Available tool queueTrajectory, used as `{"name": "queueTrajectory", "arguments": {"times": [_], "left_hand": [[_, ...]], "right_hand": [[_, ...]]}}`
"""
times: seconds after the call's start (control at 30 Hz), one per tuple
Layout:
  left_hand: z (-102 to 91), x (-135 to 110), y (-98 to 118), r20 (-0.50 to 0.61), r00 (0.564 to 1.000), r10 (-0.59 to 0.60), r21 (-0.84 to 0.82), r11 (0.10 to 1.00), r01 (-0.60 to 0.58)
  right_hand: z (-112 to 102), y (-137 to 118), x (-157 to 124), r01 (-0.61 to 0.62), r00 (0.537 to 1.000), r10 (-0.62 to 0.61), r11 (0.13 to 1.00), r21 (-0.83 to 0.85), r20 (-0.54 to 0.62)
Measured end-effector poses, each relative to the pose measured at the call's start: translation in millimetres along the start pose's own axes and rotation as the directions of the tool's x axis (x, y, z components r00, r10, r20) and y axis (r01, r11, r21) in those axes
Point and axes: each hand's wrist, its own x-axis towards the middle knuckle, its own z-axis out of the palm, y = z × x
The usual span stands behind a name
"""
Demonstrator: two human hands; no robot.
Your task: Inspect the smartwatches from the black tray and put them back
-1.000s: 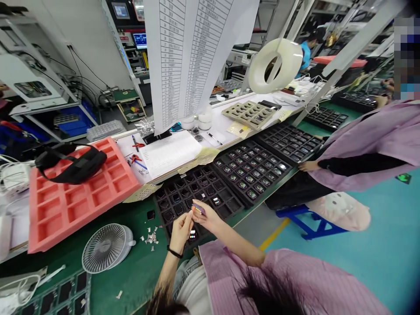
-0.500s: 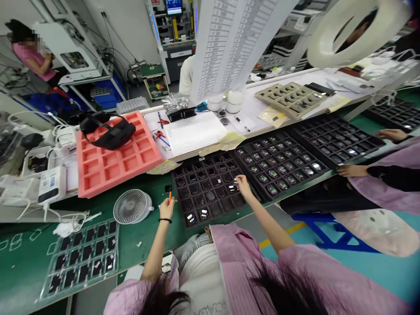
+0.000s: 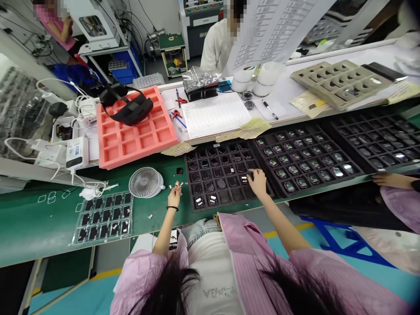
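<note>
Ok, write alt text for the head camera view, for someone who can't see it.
Seen from above, a person in a pink smock reaches the right hand into a black compartment tray of small devices, while the left hand is beside paper scraps on the green bench. A white fan, a pink foam tray and more black trays lie nearby.

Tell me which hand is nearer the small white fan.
Left. The left hand sits just right of the fan, over paper scraps; the right hand is farther right, on the black tray.
</note>
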Motion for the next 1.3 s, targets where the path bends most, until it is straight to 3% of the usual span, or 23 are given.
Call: {"name": "queueTrajectory", "arguments": {"times": [0.07,0.2,0.3,0.4,0.6,0.7,0.8,0.87,0.93,1.0,1.07,1.3], "left_hand": [[3.9,-13,-2,0.032,0.999,0.022,-0.027,0.999,-0.021],[13.7,-38,-1,0.113,0.991,0.069,-0.087,0.994,-0.059],[19.1,-54,3,0.165,0.981,0.106,-0.136,0.987,-0.083],[21.9,-65,7,0.199,0.971,0.136,-0.182,0.978,-0.099],[23.4,-76,24,0.255,0.946,0.199,-0.269,0.955,-0.128],[20.5,-80,43,0.337,0.912,0.232,-0.352,0.930,-0.106],[15.5,-88,71,0.438,0.851,0.288,-0.422,0.902,-0.088],[12.4,-94,91,0.477,0.813,0.334,-0.445,0.890,-0.105],[10.2,-99,110,0.492,0.787,0.373,-0.455,0.881,-0.133],[8.7,-104,125,0.479,0.777,0.408,-0.456,0.872,-0.177],[7.3,-108,134,0.446,0.781,0.437,-0.450,0.864,-0.226],[3.7,-112,141,0.379,0.796,0.472,-0.412,0.856,-0.312]], "right_hand": [[21,-25,-20,0.124,0.986,-0.123,0.992,-0.002,0.116],[69,-72,-59,0.296,0.891,-0.291,0.954,0.038,0.348],[90,-88,-70,0.294,0.856,-0.291,0.954,0.061,0.427],[93,-91,-73,0.244,0.844,-0.273,0.962,0.124,0.461],[84,-98,-83,0.051,0.844,-0.254,0.914,0.401,0.472],[73,-108,-79,-0.084,0.884,-0.197,0.825,0.558,0.424],[53,-125,-67,-0.164,0.914,-0.155,0.704,0.691,0.375],[36,-140,-59,-0.214,0.923,-0.134,0.602,0.770,0.361],[19,-157,-54,-0.311,0.918,-0.098,0.424,0.851,0.384],[5,-174,-51,-0.404,0.901,-0.064,0.239,0.883,0.429],[-4,-187,-49,-0.443,0.889,-0.058,0.143,0.885,0.454],[-15,-203,-51,-0.461,0.881,-0.070,0.097,0.882,0.468]]}}
